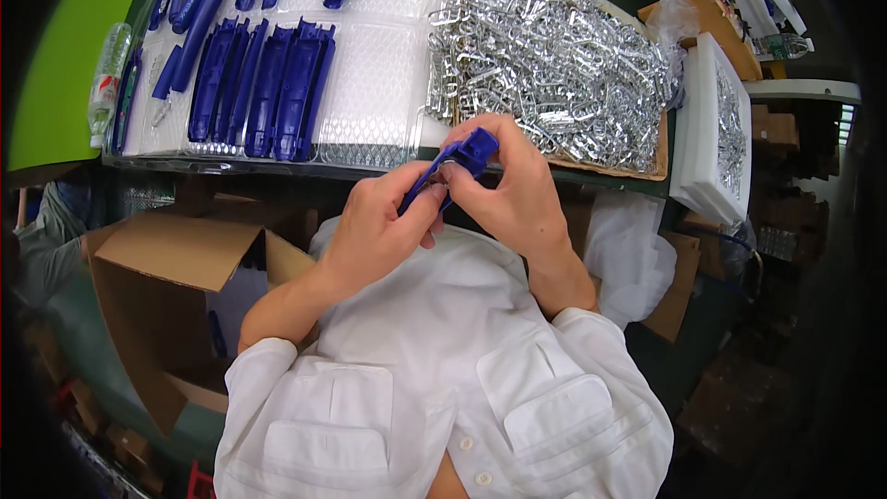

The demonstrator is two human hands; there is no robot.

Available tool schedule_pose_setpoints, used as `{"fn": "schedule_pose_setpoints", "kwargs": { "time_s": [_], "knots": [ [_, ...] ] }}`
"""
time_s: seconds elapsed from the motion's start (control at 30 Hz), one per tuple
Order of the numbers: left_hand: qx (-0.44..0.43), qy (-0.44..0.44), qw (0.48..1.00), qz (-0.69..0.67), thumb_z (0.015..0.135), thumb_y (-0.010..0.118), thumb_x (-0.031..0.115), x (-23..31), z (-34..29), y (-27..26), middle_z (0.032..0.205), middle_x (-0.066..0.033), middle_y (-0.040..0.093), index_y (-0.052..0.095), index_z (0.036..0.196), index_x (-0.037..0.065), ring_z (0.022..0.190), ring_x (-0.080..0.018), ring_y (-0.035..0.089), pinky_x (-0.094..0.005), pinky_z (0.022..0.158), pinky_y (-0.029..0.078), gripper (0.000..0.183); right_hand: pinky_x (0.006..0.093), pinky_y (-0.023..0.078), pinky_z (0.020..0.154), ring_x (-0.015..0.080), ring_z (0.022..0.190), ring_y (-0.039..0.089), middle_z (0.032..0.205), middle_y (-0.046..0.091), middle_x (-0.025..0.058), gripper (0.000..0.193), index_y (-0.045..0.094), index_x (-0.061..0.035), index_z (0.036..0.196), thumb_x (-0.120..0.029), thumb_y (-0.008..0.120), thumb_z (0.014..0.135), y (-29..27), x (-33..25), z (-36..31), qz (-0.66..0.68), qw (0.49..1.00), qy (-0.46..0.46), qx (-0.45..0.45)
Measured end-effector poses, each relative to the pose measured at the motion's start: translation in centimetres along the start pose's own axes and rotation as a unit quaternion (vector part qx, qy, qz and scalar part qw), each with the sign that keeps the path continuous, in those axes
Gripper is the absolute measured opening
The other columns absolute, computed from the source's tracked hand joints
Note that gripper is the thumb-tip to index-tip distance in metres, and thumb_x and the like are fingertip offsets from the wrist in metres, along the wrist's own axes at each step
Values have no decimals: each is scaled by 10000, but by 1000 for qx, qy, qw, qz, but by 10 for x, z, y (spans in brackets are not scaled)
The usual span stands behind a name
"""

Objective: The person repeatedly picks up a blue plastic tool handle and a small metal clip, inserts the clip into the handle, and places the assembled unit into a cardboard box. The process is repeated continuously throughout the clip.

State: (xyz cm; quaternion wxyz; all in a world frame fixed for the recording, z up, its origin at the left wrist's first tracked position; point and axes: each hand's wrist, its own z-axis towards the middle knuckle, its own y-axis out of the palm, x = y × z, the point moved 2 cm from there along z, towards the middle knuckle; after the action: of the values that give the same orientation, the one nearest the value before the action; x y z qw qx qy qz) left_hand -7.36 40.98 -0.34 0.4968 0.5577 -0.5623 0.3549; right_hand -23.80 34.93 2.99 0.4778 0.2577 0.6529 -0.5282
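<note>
Close in front of my chest, both hands hold one blue plastic casing piece (pixel 476 150), tilted with its upper end toward the right. My left hand (pixel 374 226) is closed around its lower end, thumb and fingertips pressed to it. Fingers of my right hand (pixel 517 187) wrap the upper end, and the thumb presses inside the hollow near the left thumb. Whatever lies between the thumbs is too small to tell. Just beyond my right hand lies a heap of shiny bent-wire metal pieces (pixel 564 65). Several similar blue casing pieces (pixel 277 83) lie beyond my left hand.
Clear plastic trays (pixel 374 83) hold the blue pieces. Far left are a plastic bottle (pixel 109 83) and a green panel (pixel 65 65). A white foam tray (pixel 698 120) leans right of the metal heap. Below the bench stands an open cardboard box (pixel 176 249); another person's sleeve (pixel 46 245) shows beside it.
</note>
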Motion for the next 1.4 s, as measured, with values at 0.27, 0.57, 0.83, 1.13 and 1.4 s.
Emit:
{"fn": "schedule_pose_setpoints", "kwargs": {
  "time_s": [0.27, 0.57, 0.83, 1.13, 1.4],
  "knots": [
    [8, -33, 999, 2, 1031, 590, 140, -6, 4, -4, 717, -45, 669, 683, 1196, 2, 583, -94, 623, -257, 568, 523, 234, 295, 558, 782, 142, 856, 695, 945, 703, 84, 269, 607, -8, 1076, 14, 740, 844, 6, 3, 5, -33, 999, 9, -9],
    [-34, 221, 949, 222, 912, 724, 59, 36, -18, -35, 1174, -176, 699, 588, 1429, 11, 968, -237, 704, -325, 838, 565, 537, 344, 540, 921, 256, 1052, 690, 1133, 711, 141, 437, 673, -12, 1168, 89, 769, 754, -31, -1, -2, 101, 984, -145, -7],
    [78, 341, 884, 309, 675, 889, -22, 46, -27, -37, 1183, -147, 754, 586, 1399, 2, 984, -294, 716, -372, 849, 571, 785, 416, 579, 804, 341, 954, 714, 1134, 719, 171, 519, 710, -32, 1157, 39, 798, 651, -43, -14, -6, -138, 930, -338, 42],
    [100, 347, 865, 348, 667, 895, -30, 46, -29, -44, 1179, -140, 756, 592, 1387, 10, 982, -293, 713, -372, 843, 583, 783, 403, 584, 779, 305, 932, 716, 1110, 725, 145, 468, 719, -47, 1139, -39, 838, 687, -36, -15, 3, -214, 880, -421, 45],
    [124, 366, 836, 390, 663, 895, -35, 41, -29, -49, 1179, -132, 757, 603, 1362, 15, 993, -299, 708, -375, 835, 589, 760, 398, 588, 761, 300, 924, 716, 1093, 728, 145, 448, 715, -35, 1130, -61, 851, 704, -33, -18, 12, -226, 871, -436, 31]
  ]
}}
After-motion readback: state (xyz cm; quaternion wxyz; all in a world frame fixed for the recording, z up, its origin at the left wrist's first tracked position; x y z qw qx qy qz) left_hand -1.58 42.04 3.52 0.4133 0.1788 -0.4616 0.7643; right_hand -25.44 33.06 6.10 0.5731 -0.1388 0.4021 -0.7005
